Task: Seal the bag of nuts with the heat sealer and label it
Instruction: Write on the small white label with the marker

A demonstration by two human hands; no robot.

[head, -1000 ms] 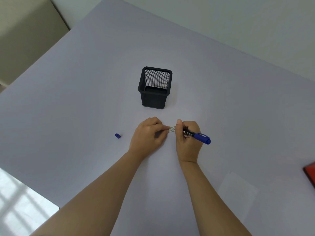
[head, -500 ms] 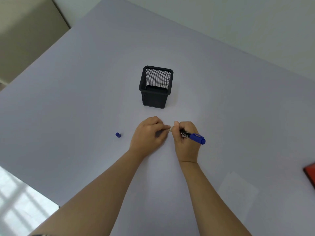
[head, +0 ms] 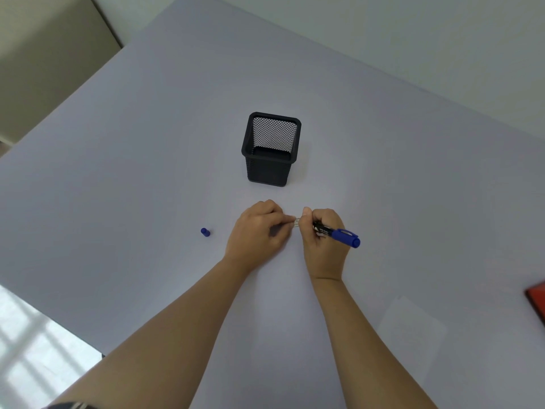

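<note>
The person is standing over the lavender counter (head: 147, 149) and working a small white label (head: 296, 222) between both hands. The left hand (head: 259, 231) is pinching one end of it with curled fingers. The right hand (head: 324, 240) is pinching the other end with thumb and forefinger while keeping a blue marker (head: 339, 234) tucked under its remaining fingers, tail pointing toward four o'clock. A second ago a longer stretch of the label was showing between the hands; they have since drawn together, and now only a sliver is peeking out. The marker has barely shifted. I would guess the writing is done and the backing is being picked loose, so the labelling step is under way but nothing is being stuck down yet. The bag of nuts is nowhere in view. A faint clear sheet (head: 410, 329) is lying at five o'clock from the hands, but I cannot tell what it is. The blue marker cap (head: 205, 232) is sitting at nine o'clock of the left hand, a black mesh pen holder (head: 271, 172) is standing at twelve o'clock, and a red object (head: 537, 302) is poking in at the four o'clock edge.
</note>
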